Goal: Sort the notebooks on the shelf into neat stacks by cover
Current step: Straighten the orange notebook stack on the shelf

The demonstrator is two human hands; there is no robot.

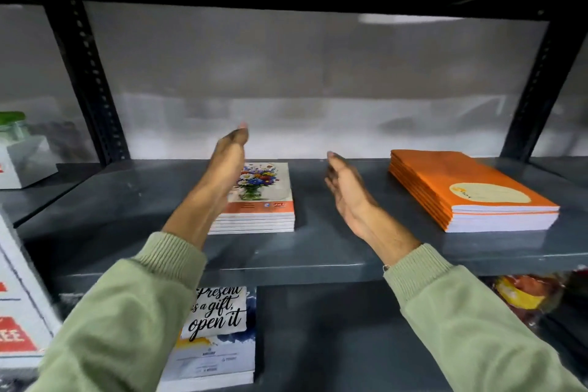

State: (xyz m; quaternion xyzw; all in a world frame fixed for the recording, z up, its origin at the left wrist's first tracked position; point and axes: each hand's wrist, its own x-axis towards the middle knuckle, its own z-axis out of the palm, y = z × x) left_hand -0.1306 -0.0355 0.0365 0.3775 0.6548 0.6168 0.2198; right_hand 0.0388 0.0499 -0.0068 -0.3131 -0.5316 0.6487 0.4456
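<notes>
The floral notebooks [261, 197] sit squared mid-shelf [334, 242], the orange stack [471, 189] well apart at right; the sorting looks about done. Left hand [229, 162] and right hand [345, 188] hover open, empty. Lower-shelf books may be unrelated.

Both hands [227, 165] [345, 188] open, empty, raised
</notes>
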